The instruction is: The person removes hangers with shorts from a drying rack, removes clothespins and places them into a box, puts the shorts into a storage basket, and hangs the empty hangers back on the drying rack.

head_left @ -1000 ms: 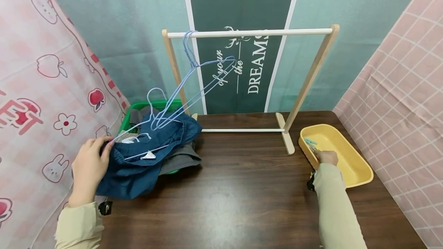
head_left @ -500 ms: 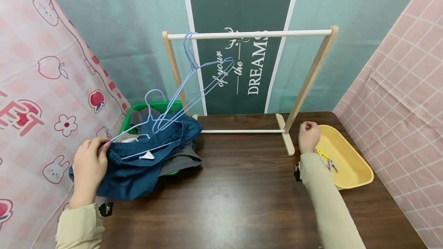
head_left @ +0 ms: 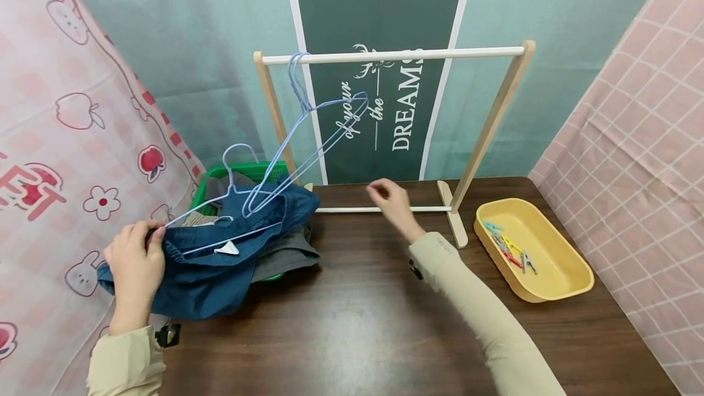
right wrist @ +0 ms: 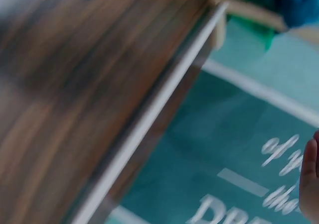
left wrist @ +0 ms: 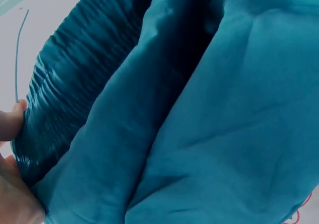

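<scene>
My left hand (head_left: 134, 258) pinches one end of the waistband of blue shorts (head_left: 209, 280), right where the arm of a light-blue hanger (head_left: 206, 203) meets it. The hanger's hook points up and its bottom bar passes in front of the gathered waistband, near a small white label (head_left: 228, 248). In the left wrist view the shorts (left wrist: 224, 124) fill most of the picture, with fingers at the left edge. My right hand (head_left: 395, 203) is in the air before the rack's lower rod, fingers curled together; I cannot tell whether something small is inside them.
A wooden rack (head_left: 489, 121) with a white top rod (head_left: 418, 54) stands at the back. Light-blue hangers (head_left: 324, 145) hang on its left end. A green basket (head_left: 255, 170) of clothes sits behind the shorts. Coloured clips (head_left: 511, 246) lie in a yellow tray (head_left: 574, 283) at right.
My right hand has left the yellow tray and moved left to the front of the rack. My left hand has drawn the shorts' waistband and hanger slightly left.
</scene>
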### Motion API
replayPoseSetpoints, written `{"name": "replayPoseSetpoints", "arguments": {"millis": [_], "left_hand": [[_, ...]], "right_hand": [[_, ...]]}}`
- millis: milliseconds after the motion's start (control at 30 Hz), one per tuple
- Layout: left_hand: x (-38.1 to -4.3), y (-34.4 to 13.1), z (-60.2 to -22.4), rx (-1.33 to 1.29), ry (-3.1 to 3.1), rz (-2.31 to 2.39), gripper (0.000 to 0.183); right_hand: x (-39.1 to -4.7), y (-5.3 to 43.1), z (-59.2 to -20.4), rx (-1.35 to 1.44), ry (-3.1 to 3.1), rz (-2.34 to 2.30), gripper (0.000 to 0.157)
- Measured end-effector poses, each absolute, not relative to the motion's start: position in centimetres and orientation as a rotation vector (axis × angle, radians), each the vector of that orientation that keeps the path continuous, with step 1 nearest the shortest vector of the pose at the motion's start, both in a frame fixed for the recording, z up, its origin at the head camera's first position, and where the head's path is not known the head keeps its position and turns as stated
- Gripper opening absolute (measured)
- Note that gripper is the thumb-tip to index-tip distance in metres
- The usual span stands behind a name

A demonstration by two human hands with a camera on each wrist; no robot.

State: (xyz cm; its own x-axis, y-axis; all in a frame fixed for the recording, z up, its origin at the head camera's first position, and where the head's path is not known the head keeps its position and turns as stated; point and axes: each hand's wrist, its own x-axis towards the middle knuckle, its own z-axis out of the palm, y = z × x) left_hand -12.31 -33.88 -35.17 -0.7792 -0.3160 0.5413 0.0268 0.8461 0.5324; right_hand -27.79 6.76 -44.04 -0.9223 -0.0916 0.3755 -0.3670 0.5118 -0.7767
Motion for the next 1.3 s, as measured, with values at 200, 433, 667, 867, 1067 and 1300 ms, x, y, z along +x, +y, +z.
{"name": "replayPoseSetpoints", "arguments": {"millis": [200,433,667,867,1067,1300], "left_hand": [[-12.4,-34.1,-35.1,0.219,-2.37,-0.718,0.015],[-12.4,-34.6,-35.3,0.187,-2.387,-0.746,0.013],[-12.3,-34.7,-35.5,0.16,-2.359,-0.8,0.012],[-12.5,-34.7,-36.3,0.146,-2.347,-0.706,0.015],[-12.3,-34.9,-36.7,0.065,-2.434,-0.582,0.019],[-12.2,-35.3,-36.9,-0.08,-2.448,-0.5,0.014]], "right_hand": [[-27.0,0.7,-42.1,0.771,-2.64,1.321,0.028],[-26.5,-3.7,-41.0,0.947,-2.844,1.235,0.057],[-26.6,-5.5,-41.0,1.105,-2.878,1.187,0.058],[-26.4,-6.3,-41.2,1.112,-2.889,1.257,0.048],[-26.3,-6.9,-41.4,0.999,-2.879,1.362,0.033],[-26.8,-6.7,-41.4,0.846,-2.852,1.417,0.03]]}}
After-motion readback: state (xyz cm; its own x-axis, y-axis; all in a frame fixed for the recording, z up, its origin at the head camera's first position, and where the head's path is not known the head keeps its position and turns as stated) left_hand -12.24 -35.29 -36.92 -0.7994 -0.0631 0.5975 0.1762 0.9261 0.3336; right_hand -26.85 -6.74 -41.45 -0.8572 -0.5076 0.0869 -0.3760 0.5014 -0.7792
